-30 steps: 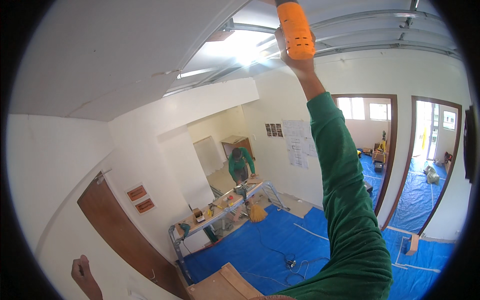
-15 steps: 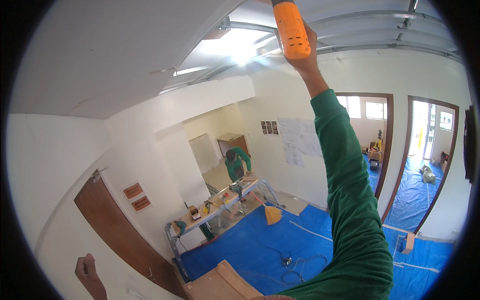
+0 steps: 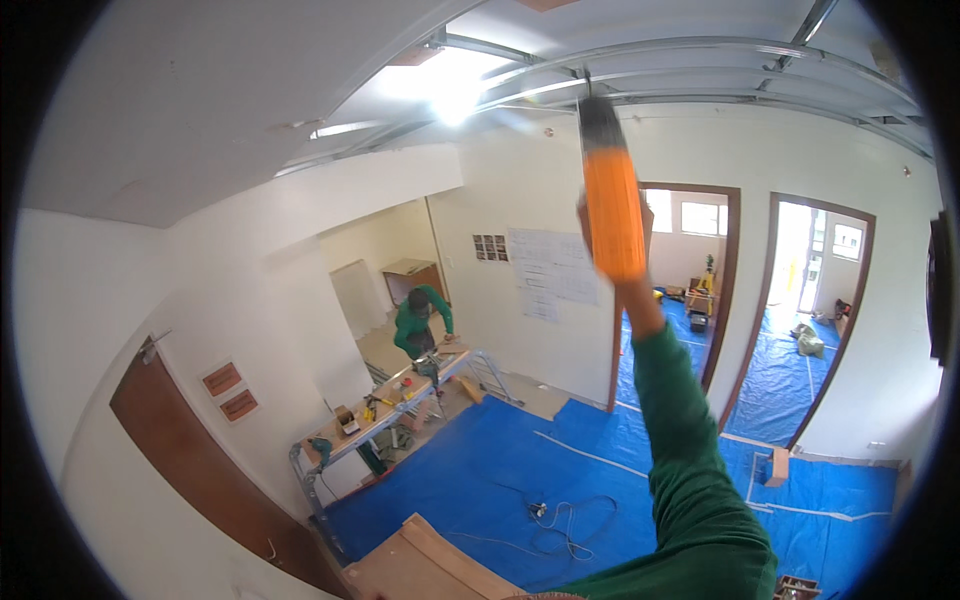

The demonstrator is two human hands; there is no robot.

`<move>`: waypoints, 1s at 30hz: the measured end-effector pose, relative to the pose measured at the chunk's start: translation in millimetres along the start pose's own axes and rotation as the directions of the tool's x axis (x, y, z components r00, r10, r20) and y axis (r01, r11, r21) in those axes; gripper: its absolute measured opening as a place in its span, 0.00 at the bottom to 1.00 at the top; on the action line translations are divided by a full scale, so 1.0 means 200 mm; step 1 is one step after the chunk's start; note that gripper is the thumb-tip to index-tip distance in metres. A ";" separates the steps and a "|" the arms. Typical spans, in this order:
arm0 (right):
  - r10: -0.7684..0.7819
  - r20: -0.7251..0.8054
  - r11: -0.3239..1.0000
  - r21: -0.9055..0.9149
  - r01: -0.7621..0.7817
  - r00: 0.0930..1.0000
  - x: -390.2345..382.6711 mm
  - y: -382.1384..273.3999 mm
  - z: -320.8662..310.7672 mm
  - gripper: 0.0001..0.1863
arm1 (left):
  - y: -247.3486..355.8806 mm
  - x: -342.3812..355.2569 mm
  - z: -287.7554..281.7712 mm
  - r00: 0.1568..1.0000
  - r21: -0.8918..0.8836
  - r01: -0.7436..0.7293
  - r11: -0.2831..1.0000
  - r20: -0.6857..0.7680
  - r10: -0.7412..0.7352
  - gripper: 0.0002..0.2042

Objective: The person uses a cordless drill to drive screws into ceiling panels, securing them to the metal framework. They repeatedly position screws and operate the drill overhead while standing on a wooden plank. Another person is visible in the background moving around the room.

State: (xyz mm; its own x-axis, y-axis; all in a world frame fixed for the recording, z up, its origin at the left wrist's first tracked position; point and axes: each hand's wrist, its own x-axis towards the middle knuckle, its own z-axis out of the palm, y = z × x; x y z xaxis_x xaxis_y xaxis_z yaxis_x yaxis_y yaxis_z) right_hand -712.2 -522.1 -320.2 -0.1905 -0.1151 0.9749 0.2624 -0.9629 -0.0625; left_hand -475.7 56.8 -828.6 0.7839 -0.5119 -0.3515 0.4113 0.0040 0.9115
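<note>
In my right hand (image 3: 634, 292), raised at the end of a stretched arm in a green sleeve, is an orange and black power drill (image 3: 613, 212). My fingers wrap round it, mostly hidden behind its body. The drill is slightly blurred and points upward, its thin bit near the metal ceiling channels (image 3: 700, 45) in the picture; I cannot tell whether it touches them. A pale ceiling panel (image 3: 200, 110) covers the upper left, with a chipped spot near its edge. My left hand is out of view.
Below, blue sheeting (image 3: 450, 475) covers the floor, with a loose cable (image 3: 570, 535) on it. A tool-strewn work platform (image 3: 385, 395) stands left of centre, a co-worker in green (image 3: 420, 315) bending at its far end. A brown board (image 3: 430, 565) is near me. Two doorways (image 3: 775, 320) open at right.
The drill and my right hand have come down from the ceiling panel's edge, and the bit now shows. My left hand has left the view. The whole view has shifted somewhat.
</note>
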 end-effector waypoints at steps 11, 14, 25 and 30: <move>0.836 0.346 0.543 -0.406 -0.735 0.426 -2.06 -1.11 -0.29 0.04 | -0.43 -0.27 0.09 0.891 -0.323 0.441 0.837 0.264 -0.368 0.07; 0.821 0.529 0.496 -0.477 -0.725 0.215 -2.19 -1.34 -0.34 0.03 | -0.25 -0.33 0.06 0.927 -0.270 0.328 0.905 0.275 -0.254 0.08; 0.791 0.611 0.518 -0.641 -0.566 0.032 -2.37 -1.74 -0.26 0.08 | -0.07 -0.32 -0.10 0.835 -0.038 0.427 0.903 0.399 -0.378 0.09; 0.664 0.703 0.733 -0.543 -0.409 0.256 -2.45 -1.72 -0.27 0.05 | 0.06 -0.45 -0.09 0.716 0.353 0.229 0.907 0.570 -0.403 0.09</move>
State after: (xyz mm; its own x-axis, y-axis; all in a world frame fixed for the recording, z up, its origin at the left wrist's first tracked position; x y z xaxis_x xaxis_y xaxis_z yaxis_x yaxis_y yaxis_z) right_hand -760.8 -148.0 -788.9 0.7903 -0.4970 0.3584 -0.2433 -0.7913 -0.5609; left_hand -532.8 118.0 -790.8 0.1310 -0.8576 -0.4974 0.3887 -0.4171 0.8215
